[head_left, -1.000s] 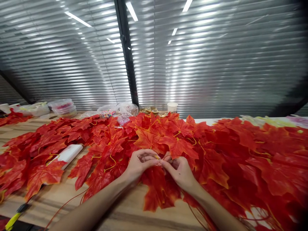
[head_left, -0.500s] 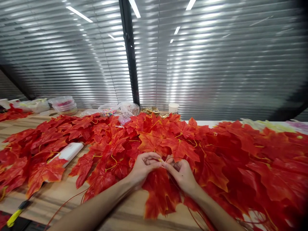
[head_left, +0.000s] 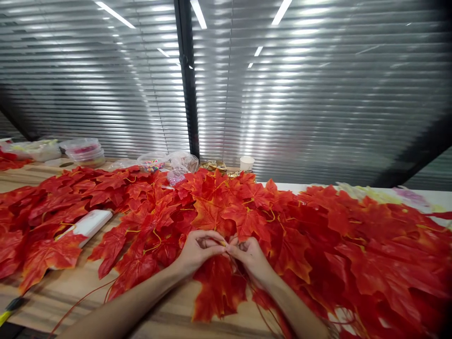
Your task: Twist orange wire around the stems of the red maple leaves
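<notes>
My left hand [head_left: 197, 250] and my right hand [head_left: 248, 253] meet fingertip to fingertip over a heap of red artificial maple leaves [head_left: 219, 221]. Both hands pinch a small yellow leaf stem [head_left: 223, 243] between thumb and fingers. A large red leaf [head_left: 219, 287] hangs down from that stem between my wrists onto the wooden table [head_left: 165, 318]. Thin orange wire [head_left: 76, 306] runs along the table under my left forearm.
A white flat box [head_left: 90, 224] lies half under leaves at the left. Clear plastic tubs [head_left: 84, 151], bags of beads [head_left: 165, 165] and a white cup [head_left: 246, 163] stand along the back by the blinds. A yellow-handled tool [head_left: 7, 313] lies at the lower left edge.
The view has shifted slightly, so everything sits a little further left and lower. My hands stay pinched together on the stem, with only small finger movements.
</notes>
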`<state>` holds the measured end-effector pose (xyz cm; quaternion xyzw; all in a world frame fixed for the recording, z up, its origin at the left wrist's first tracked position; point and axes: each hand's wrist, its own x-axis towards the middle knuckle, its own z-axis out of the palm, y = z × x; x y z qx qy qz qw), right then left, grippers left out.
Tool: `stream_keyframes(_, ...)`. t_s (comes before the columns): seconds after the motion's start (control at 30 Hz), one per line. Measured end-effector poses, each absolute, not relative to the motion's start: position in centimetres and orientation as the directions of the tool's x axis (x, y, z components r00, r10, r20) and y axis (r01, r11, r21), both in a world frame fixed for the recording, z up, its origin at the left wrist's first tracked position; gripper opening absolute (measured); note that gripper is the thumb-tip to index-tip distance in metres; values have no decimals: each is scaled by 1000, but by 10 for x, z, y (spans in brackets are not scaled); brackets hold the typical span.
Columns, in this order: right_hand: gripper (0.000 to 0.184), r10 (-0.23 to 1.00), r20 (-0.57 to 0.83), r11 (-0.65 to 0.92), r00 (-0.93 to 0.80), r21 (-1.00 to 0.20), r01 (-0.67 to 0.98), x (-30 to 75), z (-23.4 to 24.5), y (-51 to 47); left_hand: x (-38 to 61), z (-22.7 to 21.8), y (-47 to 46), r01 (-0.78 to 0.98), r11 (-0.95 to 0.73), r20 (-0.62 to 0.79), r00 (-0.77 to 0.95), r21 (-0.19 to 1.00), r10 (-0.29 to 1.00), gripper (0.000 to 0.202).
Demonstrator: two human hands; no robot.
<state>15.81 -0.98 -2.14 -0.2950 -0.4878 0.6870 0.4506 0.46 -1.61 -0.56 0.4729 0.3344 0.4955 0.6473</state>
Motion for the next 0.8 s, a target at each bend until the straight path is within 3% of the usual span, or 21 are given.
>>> stream_keyframes(0.1,27,869,2,-206,-494,-908,-366,160,-20,-10,3,-1,-20,-262,57,33,327,963,944,17)
stream_keyframes(0.37,26,850,57,-201,-524,-884,-422,156,-12,-18,-1,7,-19,-168,47,-3,255,985,967,22)
stream_keyframes(0.53,26,893,79,-128,-444,-900,-417,149,-6,-23,-6,4,-16,-174,6,39,255,985,966,22)
stream_keyframes(0.8,28,899,120,-27,-421,-945,-326,151,2,-20,-4,13,-14,-88,-90,104,168,992,980,43)
